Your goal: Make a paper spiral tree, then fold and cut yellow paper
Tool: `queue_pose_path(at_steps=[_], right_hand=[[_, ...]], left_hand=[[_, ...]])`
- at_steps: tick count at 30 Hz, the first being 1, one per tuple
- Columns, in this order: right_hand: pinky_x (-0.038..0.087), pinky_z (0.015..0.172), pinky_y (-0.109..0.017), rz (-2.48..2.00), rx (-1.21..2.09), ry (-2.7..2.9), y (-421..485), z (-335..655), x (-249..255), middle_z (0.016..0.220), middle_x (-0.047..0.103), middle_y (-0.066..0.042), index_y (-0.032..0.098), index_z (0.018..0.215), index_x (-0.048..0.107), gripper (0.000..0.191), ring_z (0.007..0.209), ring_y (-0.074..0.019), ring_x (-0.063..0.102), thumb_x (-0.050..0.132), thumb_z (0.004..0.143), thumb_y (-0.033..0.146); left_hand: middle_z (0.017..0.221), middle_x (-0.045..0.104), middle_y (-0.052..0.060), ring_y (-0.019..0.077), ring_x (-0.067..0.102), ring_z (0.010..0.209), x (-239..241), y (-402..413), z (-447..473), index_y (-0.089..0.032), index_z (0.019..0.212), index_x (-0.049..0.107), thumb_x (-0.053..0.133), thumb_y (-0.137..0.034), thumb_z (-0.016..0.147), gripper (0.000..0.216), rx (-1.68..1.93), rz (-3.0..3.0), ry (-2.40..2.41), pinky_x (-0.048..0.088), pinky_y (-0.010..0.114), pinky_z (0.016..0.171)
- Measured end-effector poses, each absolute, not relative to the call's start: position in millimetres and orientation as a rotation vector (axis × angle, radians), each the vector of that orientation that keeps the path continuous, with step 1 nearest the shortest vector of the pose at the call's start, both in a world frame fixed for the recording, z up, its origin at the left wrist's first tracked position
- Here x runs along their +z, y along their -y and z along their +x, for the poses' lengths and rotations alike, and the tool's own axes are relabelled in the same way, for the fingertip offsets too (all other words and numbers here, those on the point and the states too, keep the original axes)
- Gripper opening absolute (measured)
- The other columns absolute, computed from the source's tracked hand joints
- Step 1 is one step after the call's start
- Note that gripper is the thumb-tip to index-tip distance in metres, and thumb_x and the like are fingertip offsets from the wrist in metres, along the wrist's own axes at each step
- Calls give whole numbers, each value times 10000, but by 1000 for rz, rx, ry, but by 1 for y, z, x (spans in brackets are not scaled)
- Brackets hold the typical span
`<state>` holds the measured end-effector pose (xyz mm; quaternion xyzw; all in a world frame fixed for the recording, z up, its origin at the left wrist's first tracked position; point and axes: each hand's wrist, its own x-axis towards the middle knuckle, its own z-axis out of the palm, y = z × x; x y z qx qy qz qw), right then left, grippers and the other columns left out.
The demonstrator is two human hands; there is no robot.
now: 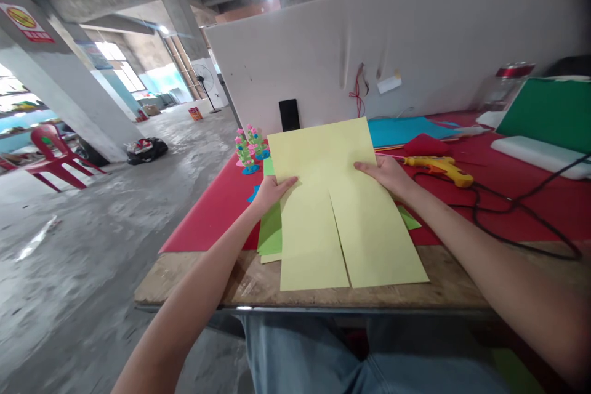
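A pale yellow sheet of paper (318,160) is held up over the front of the table, with a slit running from its near edge to about its middle. My left hand (273,191) grips its left edge, thumb on top and fingers hidden behind. On the right edge my right hand (385,173) pinches the sheet the same way. Beneath it, green paper (270,234) sticks out at the left, and a green corner (409,218) shows at the right. A yellow glue gun (438,166) lies just right of my right hand.
Two small decorated trees (248,151) stand at the table's left edge. Blue sheets (410,130) and a red paper piece (425,145) lie behind. A black cable (517,203) loops across the right side. A black phone-like slab (289,115) leans on the white partition (314,55).
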<state>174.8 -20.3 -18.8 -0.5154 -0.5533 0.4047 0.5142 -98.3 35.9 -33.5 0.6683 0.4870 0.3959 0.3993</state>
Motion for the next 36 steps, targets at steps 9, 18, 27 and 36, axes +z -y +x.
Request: queue_pose_path(at_steps=[9, 18, 27, 36], right_hand=[[506, 586, -276, -1233, 962, 1394, 20, 175, -18, 918, 649, -90, 144, 931, 619, 367, 705, -183, 624, 632, 682, 413], [508, 610, -283, -1209, 936, 1430, 21, 174, -14, 938, 646, -82, 144, 916, 627, 349, 704, -180, 624, 632, 682, 402], [508, 560, -296, -1349, 920, 1322, 18, 179, -15, 847, 659, -81, 168, 834, 630, 340, 663, -200, 622, 678, 621, 428], [518, 613, -289, -1234, 996, 1325, 23, 176, -15, 940, 645, -71, 181, 884, 631, 320, 739, -191, 624, 642, 669, 417]], left_hand=[[925, 676, 87, 213, 621, 844, -22, -28, -96, -116, 871, 658, 672, -414, 618, 391, 1052, 1765, -1107, 490, 249, 698], [942, 672, 102, 229, 612, 887, -20, -29, -96, -96, 886, 653, 673, -383, 625, 388, 1071, 1790, -1066, 492, 269, 756], [861, 686, 98, 244, 630, 812, -21, -30, -101, -101, 781, 664, 687, -424, 599, 372, 1017, 1749, -1071, 512, 300, 701], [954, 670, 96, 237, 628, 846, -25, -27, -97, -131, 886, 654, 736, -431, 526, 476, 957, 1647, -1069, 513, 318, 732]])
